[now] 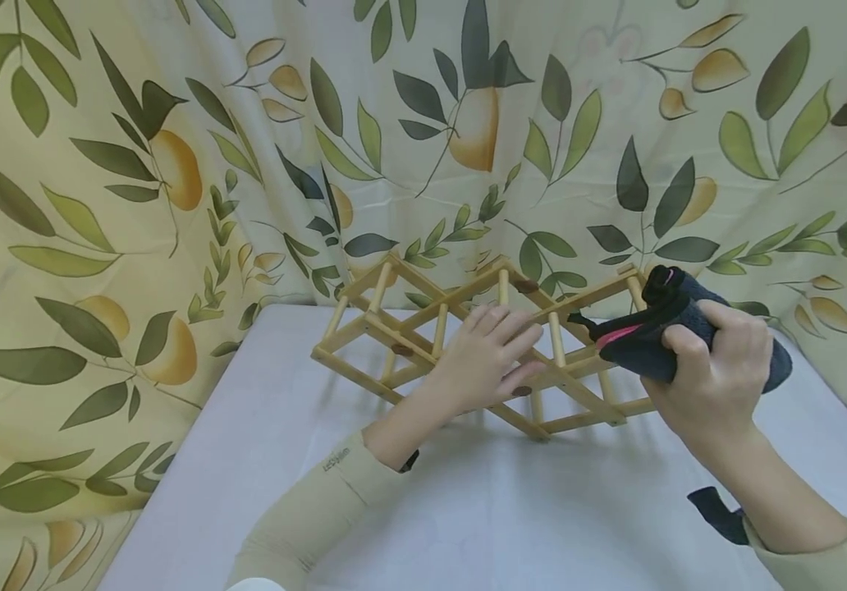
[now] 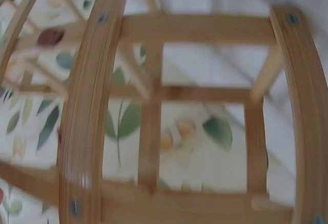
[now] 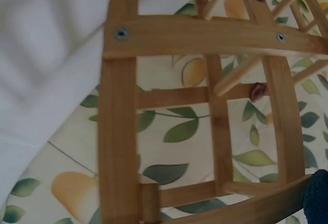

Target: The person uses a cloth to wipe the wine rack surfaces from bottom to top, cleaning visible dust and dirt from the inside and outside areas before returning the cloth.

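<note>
A light wooden folding rack (image 1: 353, 377), a crisscross lattice of slats and dowels, stands on the white table. My left hand (image 1: 484, 353) lies over its middle, palm down, fingers spread and relaxed across the slats. At the rack's right end, my right hand (image 1: 719, 361) grips a dark blue fuzzy pouch (image 1: 634, 355) with black trim and a pink strip, held up over the slats. A bit of its blue fabric (image 3: 316, 198) enters the right wrist view's corner. Slats (image 2: 87, 106) and screw heads fill the left wrist view, where the hand is out of sight.
A white-covered table (image 1: 542, 509) carries the rack. Behind it hangs a leaf-and-fruit patterned curtain (image 1: 261, 205). Dark reddish oval pieces (image 3: 258, 92) sit on some slats. A black strap (image 1: 719, 513) sticks out near the right sleeve.
</note>
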Demonstrator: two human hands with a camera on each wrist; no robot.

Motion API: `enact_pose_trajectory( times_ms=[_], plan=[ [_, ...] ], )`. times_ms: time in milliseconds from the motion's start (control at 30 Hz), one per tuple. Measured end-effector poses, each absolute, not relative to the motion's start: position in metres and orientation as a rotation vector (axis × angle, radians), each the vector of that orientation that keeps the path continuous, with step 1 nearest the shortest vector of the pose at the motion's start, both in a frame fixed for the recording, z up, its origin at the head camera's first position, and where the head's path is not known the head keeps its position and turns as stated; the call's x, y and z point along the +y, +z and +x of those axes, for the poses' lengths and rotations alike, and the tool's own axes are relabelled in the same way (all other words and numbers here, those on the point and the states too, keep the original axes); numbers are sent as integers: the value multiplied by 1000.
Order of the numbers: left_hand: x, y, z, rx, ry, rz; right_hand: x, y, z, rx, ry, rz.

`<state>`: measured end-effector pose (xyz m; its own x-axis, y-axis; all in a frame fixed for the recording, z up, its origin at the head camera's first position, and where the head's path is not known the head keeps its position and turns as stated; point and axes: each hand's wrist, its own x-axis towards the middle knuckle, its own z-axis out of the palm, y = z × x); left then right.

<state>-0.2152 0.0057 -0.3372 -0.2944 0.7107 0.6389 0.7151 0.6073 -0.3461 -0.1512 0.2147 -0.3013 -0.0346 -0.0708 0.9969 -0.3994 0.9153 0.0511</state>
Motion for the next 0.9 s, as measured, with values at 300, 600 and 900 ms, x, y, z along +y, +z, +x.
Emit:
enact_pose_trajectory(
  times_ms=[300, 600, 900],
  plan=[
    [-81, -323, -227, -1973, -40, -868, 192, -277, -171, -1594, 265, 499],
    [-120, -337, -234, -2084, -58, -808, 195, -281, -209, -1774, 27, 737],
    [-117, -348, -237, -2074, -117, -784, 198, -304, -233, -2071, -230, 803]
  ],
)
